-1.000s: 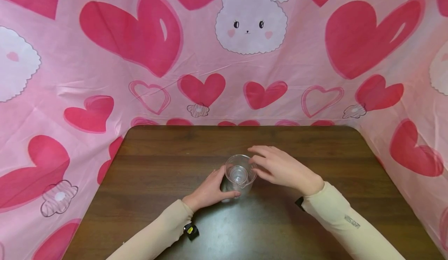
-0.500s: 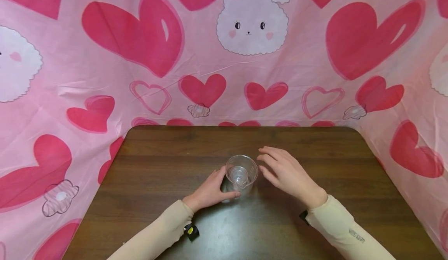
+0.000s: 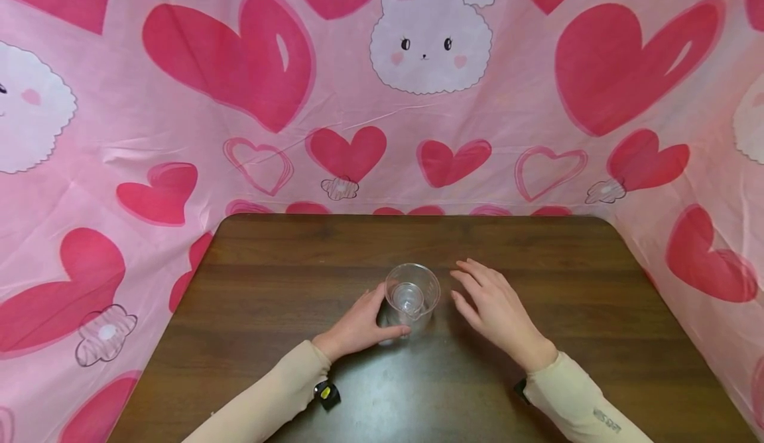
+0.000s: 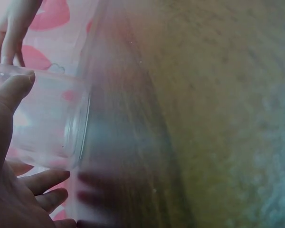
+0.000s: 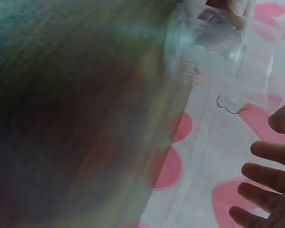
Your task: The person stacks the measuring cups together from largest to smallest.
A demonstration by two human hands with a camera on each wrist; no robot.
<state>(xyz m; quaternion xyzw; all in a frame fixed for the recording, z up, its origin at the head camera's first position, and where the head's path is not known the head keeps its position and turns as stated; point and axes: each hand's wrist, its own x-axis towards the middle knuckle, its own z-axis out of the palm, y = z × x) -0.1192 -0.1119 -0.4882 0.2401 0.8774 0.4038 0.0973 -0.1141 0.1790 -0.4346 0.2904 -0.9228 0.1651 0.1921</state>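
Observation:
A clear beaker (image 3: 425, 307) stands upright on the dark wooden table, with a smaller clear round vessel (image 3: 408, 297) showing inside it. My left hand (image 3: 357, 327) holds the beaker from its left side, the thumb across the near side and the fingers round the back. The left wrist view has the thumb along the beaker's wall (image 4: 42, 123). To the right of the beaker, my right hand (image 3: 495, 310) hovers apart from it, fingers loosely extended and holding nothing. Printed marks show on the glass (image 5: 206, 61) in the right wrist view.
The brown wooden table (image 3: 286, 251) has rounded far corners. A pink cloth (image 3: 358, 111) printed with hearts and a rabbit hangs behind it and along both sides. Cream sleeves cover both forearms, with a black strap (image 3: 327, 395) at the left wrist.
My right hand has let go of the beaker's right rim and drawn away to the right, its fingers spreading. The left hand and the beaker have stayed in place.

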